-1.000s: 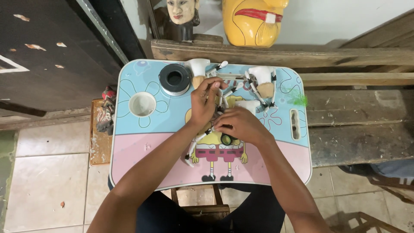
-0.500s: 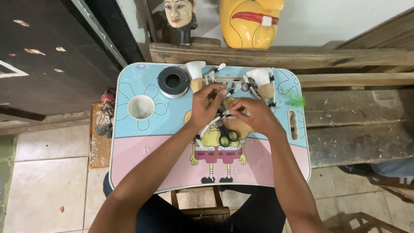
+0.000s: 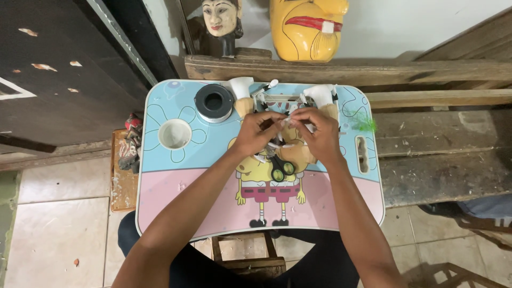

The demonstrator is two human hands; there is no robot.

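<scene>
The right hand has risen to meet the left hand above the scissors. Both pinch one small white piece, equally near, beyond the scissors on the lap table; its long axis cannot be determined.

A small white piece is pinched between the fingertips of both hands, too small to tell its shape. Just beyond the fingers stand two little figures with white tops and tan bodies, a thin rod between them. Below the fingers lie black-handled scissors.
</scene>
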